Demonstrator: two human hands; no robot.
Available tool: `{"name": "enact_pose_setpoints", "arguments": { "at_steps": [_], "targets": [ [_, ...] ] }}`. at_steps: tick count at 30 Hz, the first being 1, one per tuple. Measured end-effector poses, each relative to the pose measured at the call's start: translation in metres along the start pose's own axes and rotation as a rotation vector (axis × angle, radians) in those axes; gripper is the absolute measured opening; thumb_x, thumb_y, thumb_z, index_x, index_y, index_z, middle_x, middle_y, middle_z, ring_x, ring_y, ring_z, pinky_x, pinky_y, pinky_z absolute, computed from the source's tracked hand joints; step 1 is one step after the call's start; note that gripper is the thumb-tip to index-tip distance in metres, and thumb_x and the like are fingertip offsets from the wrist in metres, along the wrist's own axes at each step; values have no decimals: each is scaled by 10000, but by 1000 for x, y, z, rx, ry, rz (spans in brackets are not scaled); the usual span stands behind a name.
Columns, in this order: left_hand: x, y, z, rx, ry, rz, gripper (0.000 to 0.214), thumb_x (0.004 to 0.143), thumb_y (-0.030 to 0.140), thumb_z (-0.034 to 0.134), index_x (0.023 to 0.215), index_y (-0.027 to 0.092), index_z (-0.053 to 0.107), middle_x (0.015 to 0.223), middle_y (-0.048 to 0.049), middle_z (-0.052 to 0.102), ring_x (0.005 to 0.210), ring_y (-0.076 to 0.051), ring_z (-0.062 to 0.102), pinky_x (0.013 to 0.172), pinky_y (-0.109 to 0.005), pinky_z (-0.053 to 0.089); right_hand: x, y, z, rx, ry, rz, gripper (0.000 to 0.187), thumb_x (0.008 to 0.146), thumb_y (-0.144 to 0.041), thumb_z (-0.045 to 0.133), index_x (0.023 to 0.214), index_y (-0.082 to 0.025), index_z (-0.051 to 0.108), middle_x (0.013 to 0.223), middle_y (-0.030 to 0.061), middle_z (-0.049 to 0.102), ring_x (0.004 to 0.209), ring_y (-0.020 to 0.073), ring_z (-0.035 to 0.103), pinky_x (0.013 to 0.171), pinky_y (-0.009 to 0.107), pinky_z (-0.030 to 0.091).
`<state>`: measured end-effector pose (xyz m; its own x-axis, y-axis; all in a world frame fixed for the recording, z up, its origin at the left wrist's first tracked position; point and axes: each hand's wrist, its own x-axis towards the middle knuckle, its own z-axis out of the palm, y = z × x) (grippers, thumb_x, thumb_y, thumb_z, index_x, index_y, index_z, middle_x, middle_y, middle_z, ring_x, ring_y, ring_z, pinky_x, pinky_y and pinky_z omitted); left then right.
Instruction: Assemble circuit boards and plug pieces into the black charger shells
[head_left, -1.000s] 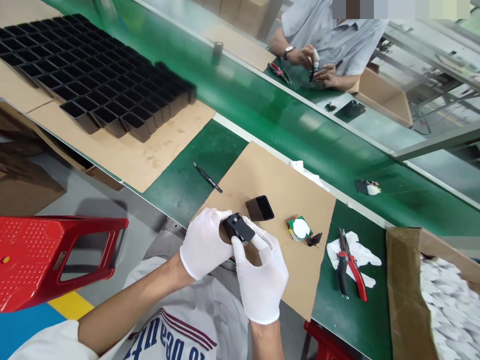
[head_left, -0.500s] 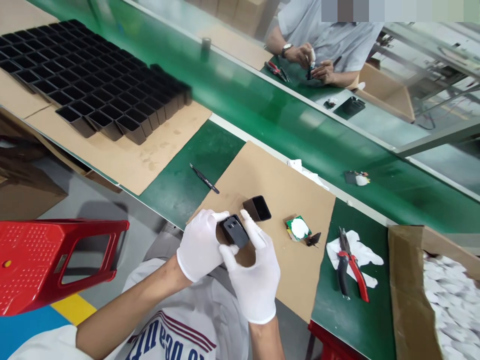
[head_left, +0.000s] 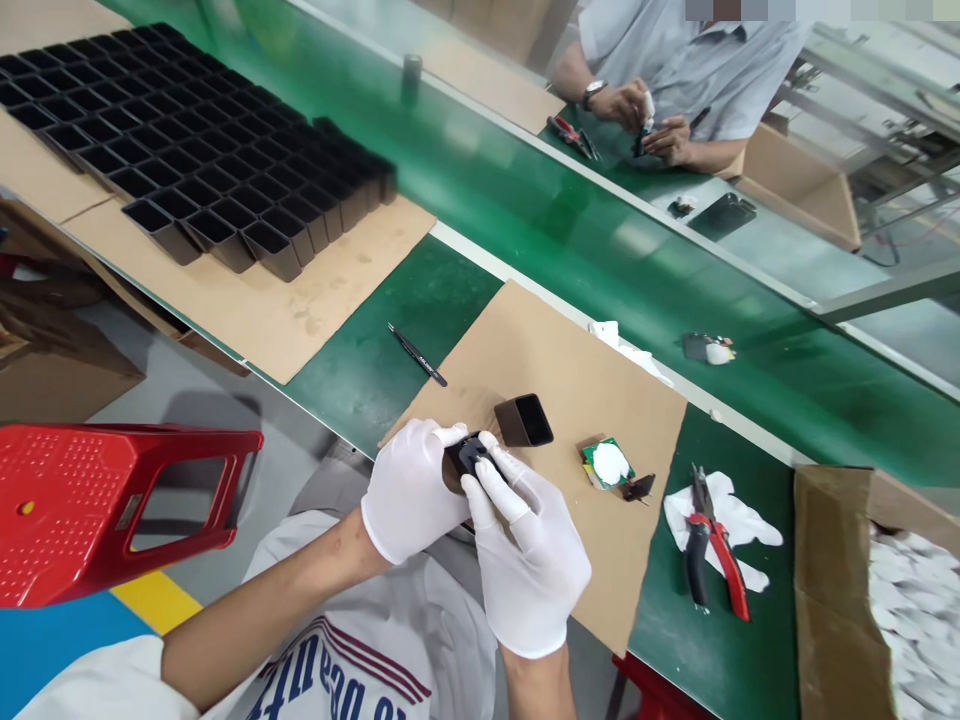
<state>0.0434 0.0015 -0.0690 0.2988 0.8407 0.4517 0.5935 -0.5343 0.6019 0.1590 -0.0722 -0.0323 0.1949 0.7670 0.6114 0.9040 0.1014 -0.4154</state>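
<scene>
Both my hands wear white gloves and meet over the near edge of the cardboard sheet. A small black plastic cover (head_left: 469, 454) with slots is held between them. My left hand (head_left: 416, 488) grips its left side. My right hand (head_left: 529, 545) has its fingers pressed on the cover's face and right side, hiding much of it. Just beyond lies an open black plastic case (head_left: 523, 420) on its side. To the right sits a green circuit board (head_left: 607, 462) with a white round pad on it, and a small dark part (head_left: 637, 488) beside it.
Black tweezers (head_left: 417, 355) lie left of the cardboard sheet (head_left: 555, 340). Red-and-black pliers (head_left: 712, 550) rest on a white glove at right, near a carton (head_left: 832, 580) of white pieces. Rows of black cases (head_left: 202, 160) stand at left. A co-worker (head_left: 660, 110) sits across the green conveyor (head_left: 510, 180).
My right hand's fingers have moved in from the cover's edge onto its face. The view has shifted slightly; the things on the table lie as before.
</scene>
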Motion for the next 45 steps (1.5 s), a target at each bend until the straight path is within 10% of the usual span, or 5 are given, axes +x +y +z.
{"name": "enact_pose_setpoints", "arguments": {
  "at_steps": [30,45],
  "targets": [
    [9,7,-2,35,-26,5,77,912,207,650,920,183,722,716,-51,673,684,-242,655,639,-366,522,14,-13,-1,-175,-33,70,118,1024,-230,751,1072,-203,855,1134,102,839,951,225,838,860,321,700],
    [9,-6,-1,-13,-70,10,115,857,179,658,962,213,692,813,-54,744,757,-239,719,707,-345,605,-4,-3,1,-202,-150,-16,353,1061,-213,674,1405,-232,752,1373,158,790,1089,306,822,884,450,715]
  ]
}}
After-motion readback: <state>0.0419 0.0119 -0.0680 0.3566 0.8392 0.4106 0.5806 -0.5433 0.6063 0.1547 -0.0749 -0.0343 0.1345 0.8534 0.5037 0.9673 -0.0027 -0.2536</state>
